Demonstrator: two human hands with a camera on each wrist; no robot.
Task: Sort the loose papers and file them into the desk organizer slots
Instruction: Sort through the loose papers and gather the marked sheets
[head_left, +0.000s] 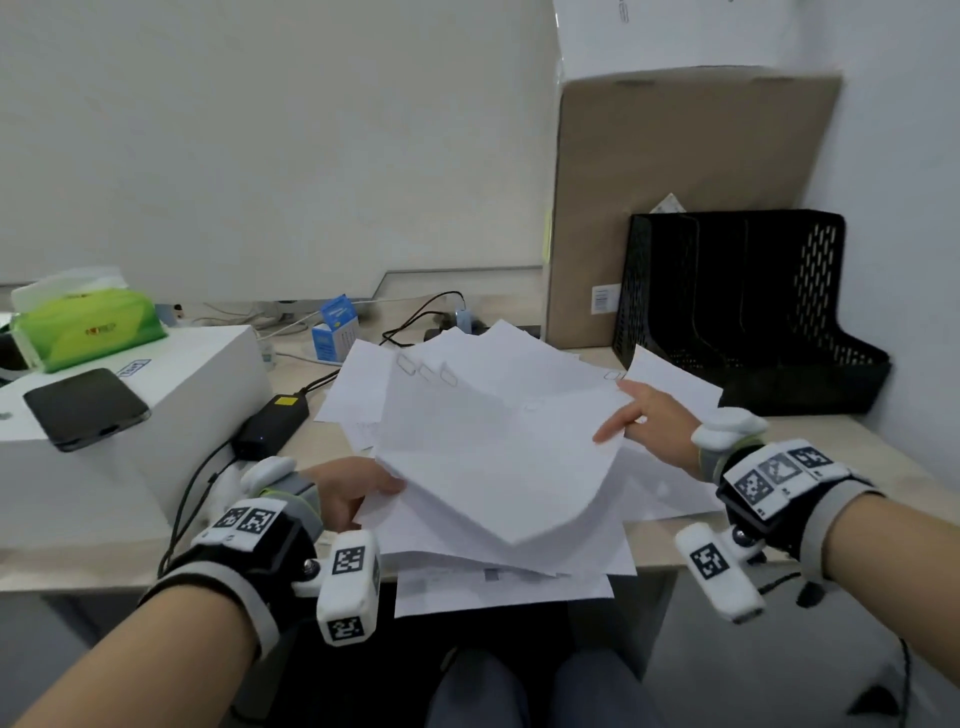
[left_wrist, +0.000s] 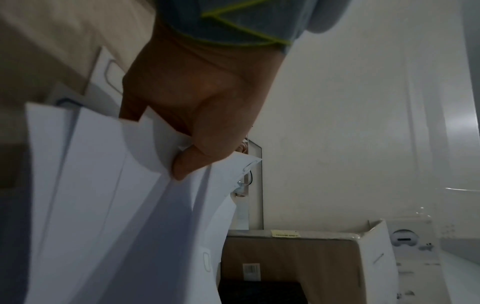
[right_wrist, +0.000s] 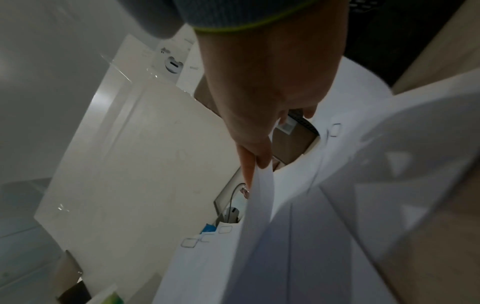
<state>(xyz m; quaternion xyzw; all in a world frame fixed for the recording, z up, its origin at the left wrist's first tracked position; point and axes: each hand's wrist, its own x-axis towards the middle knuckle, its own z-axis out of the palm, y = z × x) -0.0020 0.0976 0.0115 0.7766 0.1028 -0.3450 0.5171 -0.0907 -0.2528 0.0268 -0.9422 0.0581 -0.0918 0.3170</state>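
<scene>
- Nearest to me, my left hand (head_left: 345, 493) pinches the left edge of the loose papers (head_left: 498, 457); in the left wrist view the thumb (left_wrist: 192, 164) presses down on the sheets and the fingers are tucked beneath.
- My right hand (head_left: 652, 421) takes the papers' right edge, one sheet caught between thumb and extended fingers (right_wrist: 249, 164), as the right wrist view shows.
- The papers lie fanned in a loose heap on the desk (head_left: 831, 447), several with paper clips (head_left: 405, 364) at their far corners, and the near sheets hang over the desk's front edge.
- The black mesh desk organizer (head_left: 748, 306) stands right of and behind the papers, its slots open towards me.
- A brown cardboard box (head_left: 675, 197) rises just left of the organizer, against the wall.
- Far left of the organizer I see a white box (head_left: 171, 415) carrying a phone (head_left: 85, 408) and a green tissue pack (head_left: 83, 322).
</scene>
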